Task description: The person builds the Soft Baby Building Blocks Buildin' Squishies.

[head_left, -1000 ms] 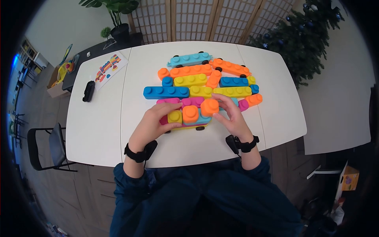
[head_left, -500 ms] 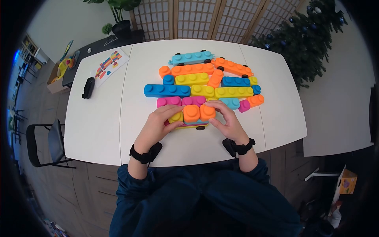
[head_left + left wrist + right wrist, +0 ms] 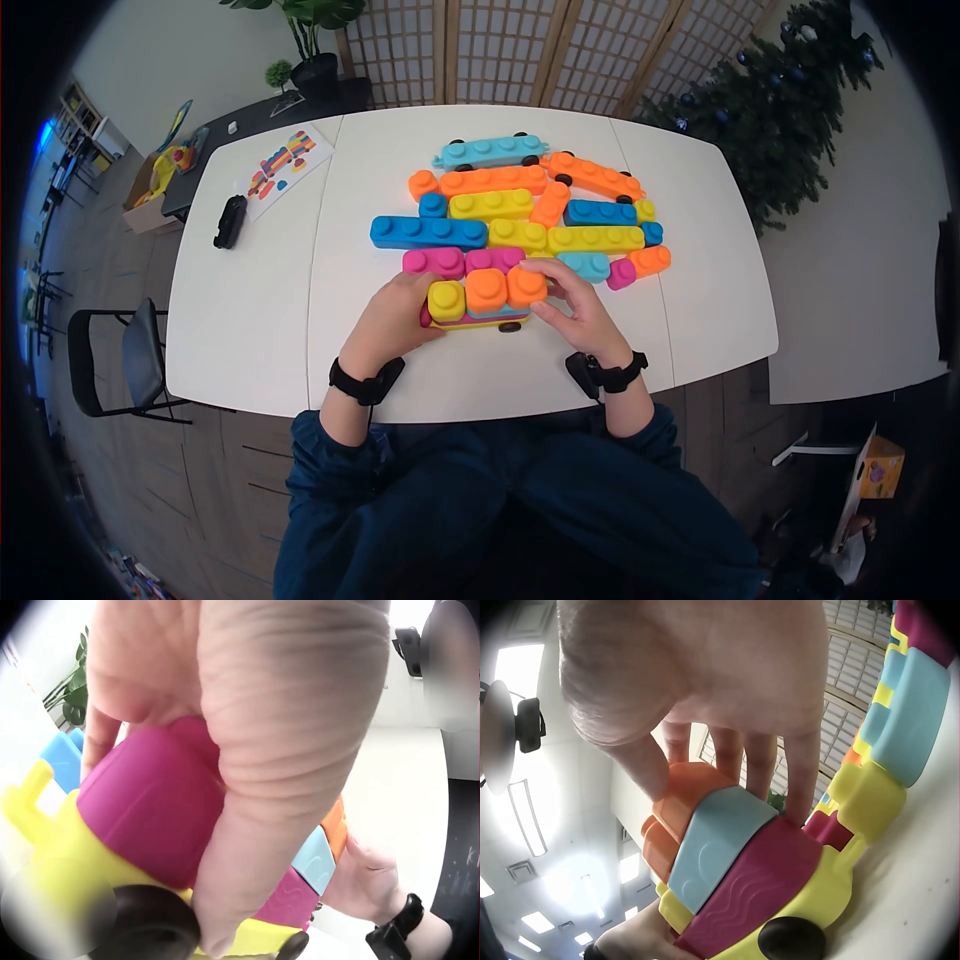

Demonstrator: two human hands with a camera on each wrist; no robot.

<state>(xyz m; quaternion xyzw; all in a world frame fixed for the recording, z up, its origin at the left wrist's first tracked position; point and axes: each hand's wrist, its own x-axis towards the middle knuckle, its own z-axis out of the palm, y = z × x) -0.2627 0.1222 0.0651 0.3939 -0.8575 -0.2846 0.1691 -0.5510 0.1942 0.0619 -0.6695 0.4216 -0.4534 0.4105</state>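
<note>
While the left hand's grip (image 3: 385, 322) curls round the magenta end block (image 3: 150, 802) and the right hand's grip (image 3: 582, 315) pinches an orange block (image 3: 527, 287), uneven pressing could tip the yellow base (image 3: 829, 889).

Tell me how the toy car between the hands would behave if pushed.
The toy car would probably roll, having black wheels. It looks stiff, its pink block showing no bend. With orange blocks stacked on top, it may tip.

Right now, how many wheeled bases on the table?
3: light-blue base, farthest back; orange base, just right of it; yellow base, under the stack in front. No others visible.
</note>
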